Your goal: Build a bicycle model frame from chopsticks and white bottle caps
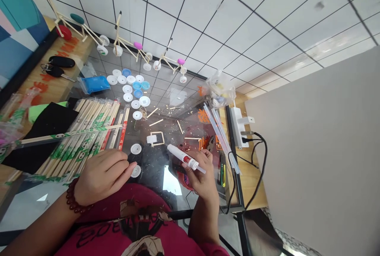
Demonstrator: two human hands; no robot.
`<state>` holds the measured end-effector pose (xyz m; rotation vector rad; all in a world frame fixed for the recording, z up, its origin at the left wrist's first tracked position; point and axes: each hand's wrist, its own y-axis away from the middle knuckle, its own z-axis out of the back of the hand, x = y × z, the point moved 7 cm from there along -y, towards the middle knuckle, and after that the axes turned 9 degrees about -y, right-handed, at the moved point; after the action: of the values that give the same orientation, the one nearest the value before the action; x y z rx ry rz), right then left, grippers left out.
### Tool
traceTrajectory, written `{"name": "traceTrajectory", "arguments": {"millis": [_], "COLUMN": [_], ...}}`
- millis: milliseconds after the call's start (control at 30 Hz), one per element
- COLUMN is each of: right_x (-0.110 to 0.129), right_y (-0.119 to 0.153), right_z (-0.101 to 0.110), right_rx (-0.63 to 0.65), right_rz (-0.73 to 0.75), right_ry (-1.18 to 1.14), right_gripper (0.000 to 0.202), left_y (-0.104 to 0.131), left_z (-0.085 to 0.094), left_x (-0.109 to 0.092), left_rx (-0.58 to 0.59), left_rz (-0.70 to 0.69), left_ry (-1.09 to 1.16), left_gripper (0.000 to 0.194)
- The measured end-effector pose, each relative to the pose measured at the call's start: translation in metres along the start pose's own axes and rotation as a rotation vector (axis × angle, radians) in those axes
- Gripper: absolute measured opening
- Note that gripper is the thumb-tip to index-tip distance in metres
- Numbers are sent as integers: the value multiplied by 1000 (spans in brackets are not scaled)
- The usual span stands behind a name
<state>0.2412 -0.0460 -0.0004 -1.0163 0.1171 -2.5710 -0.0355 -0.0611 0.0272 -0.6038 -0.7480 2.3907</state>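
Clear plastic bag (220, 86) at the far side of the counter (154, 161) holds what look like small caps, hard to tell. Left hand (102, 175), wrist bent inward, fingertips pinching a white cap (135, 171) lying on the glass near the counter's front edge. Right hand (202, 175) raised off the surface, curled around a white glue pen (185, 158), nozzle aimed back toward the left.

Wrapped chopsticks (86, 133), loose bottle caps (132, 88), three stick models (124, 44), car keys (57, 66), power strip (239, 125).
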Motion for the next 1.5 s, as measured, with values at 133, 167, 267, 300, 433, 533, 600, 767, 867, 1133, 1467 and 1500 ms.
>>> {"name": "traceTrajectory", "arguments": {"millis": [133, 167, 267, 300, 433, 533, 600, 767, 867, 1133, 1467, 1500], "right_x": [-2, -2, -3, -4, -7, -8, -11, -20, -20, -26, -23, -22], "right_y": [2, 2, 2, 2, 2, 3, 3, 3, 1, -2, -5, -4], "right_z": [2, 1, 1, 0, -2, -1, -1, -1, -2, -6, -11, -11], "right_rx": [-32, -32, -32, -28, -12, -42, -70, -126, -145, -124, -75, -78], "right_rz": [4, 11, 23, 20, -3, -1, -10, -50, -39, -82, -59, -59], "right_ry": [-18, -20, -24, -28, -42, -48, -53, -110, -152, -210, -231, -242], "right_gripper": [12, 12, 12, 12, 13, 15, 17, 22, 22, 25, 24, 24], "left_y": [0, 0, 2, 3, 7, 7, 7, 8, 8, 6, 6, 6], "left_z": [1, 1, 1, 0, -3, -3, -4, -6, -8, -8, -9, -9], "left_x": [0, 0, 0, 0, 2, 2, 2, 1, 1, -1, 1, 1], "left_rx": [-14, -15, -13, -11, -4, -17, -23, -35, -29, -59, -55, -51], "left_rz": [-2, -4, -11, -12, -23, -35, -37, -56, -68, -78, -86, -84], "left_ry": [1, 2, -5, -10, -26, -28, -28, -50, -64, -72, -83, -81], "left_gripper": [17, 17, 16, 16, 18, 20, 21, 20, 21, 23, 24, 24]}}
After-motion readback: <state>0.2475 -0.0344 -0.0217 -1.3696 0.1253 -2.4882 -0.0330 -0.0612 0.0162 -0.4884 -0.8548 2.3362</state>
